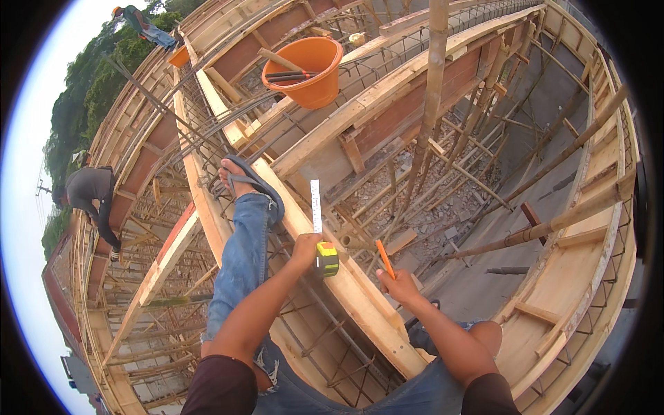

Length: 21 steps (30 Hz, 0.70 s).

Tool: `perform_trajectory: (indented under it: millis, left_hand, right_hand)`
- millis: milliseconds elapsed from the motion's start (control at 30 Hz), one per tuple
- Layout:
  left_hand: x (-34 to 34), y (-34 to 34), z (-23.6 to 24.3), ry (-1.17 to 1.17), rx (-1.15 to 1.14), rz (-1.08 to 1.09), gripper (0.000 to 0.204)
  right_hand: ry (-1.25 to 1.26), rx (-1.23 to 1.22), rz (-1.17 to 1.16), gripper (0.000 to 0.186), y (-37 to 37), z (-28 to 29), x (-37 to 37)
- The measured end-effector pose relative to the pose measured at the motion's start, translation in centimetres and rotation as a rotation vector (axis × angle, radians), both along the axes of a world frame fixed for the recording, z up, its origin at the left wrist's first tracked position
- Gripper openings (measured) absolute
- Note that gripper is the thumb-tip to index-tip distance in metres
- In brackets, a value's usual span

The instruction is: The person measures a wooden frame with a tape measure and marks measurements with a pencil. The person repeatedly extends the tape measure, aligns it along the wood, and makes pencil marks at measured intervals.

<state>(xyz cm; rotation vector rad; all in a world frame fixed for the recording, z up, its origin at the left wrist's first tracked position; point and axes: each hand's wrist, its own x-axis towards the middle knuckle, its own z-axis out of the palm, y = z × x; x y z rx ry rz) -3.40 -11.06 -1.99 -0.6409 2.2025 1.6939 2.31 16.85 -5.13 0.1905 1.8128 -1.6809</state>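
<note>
My left hand (pixel 306 250) is closed at a yellow and black tape measure (pixel 327 259), whose white blade (pixel 316 207) sticks out away from me past the fingers. In my right hand (pixel 401 286) an orange pencil (pixel 384 259) is pinched, its length pointing up and to the left. Both hands hover about a long wooden formwork beam (pixel 346 290) that runs between my legs. My left foot, in a flip-flop (pixel 257 181), rests against the beam's far part. Whether the tape touches the wood, I cannot tell.
An orange bucket (pixel 311 86) with tools stands on the formwork ahead. Steel bars (pixel 332 325) lie inside the beam trough. To the right is a deep drop with rubble (pixel 443 200) and bamboo poles (pixel 432 69). Two co-workers, one a bent person (pixel 93 190), are at the left.
</note>
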Motion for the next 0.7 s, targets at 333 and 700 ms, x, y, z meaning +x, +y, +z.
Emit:
perform_trajectory:
  millis: [333, 700]
  left_hand:
    - [3.4, 3.9, 3.5, -0.069, -0.083, 0.025, 0.037]
    - [17.2, 14.5, 2.9, -0.379, 0.349, 0.110, 0.039]
  right_hand:
    - [0.233, 0.226, 0.207, 0.041, 1.7, 3.2, -1.5]
    - [-0.103, -0.104, 0.193, 0.037, 0.4, 4.5, -1.7]
